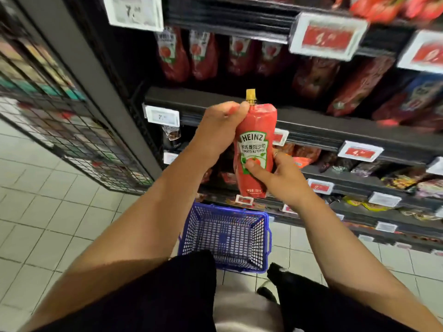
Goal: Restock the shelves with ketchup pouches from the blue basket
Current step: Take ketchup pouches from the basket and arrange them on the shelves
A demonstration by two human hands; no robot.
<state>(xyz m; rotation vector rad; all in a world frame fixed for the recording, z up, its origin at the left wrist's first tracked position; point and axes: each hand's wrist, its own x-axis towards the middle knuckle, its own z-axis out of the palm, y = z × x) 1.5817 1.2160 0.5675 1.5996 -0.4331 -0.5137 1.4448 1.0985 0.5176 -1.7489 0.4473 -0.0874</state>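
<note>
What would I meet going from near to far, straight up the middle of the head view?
Blue basket on the floor → ketchup pouch held upright by both hands (left hand, right hand) → shelf pouches behind.

arms: bare | sleeves (167,295): black, short | trousers (239,307): light beige | shoe (266,292): dark

We hold one pouch (256,149) upright before the shelves (311,130), left hand (220,130) at its top, right hand (280,178) lower. The basket (225,238) sits on the floor (48,212) below, before the shelves.
</note>
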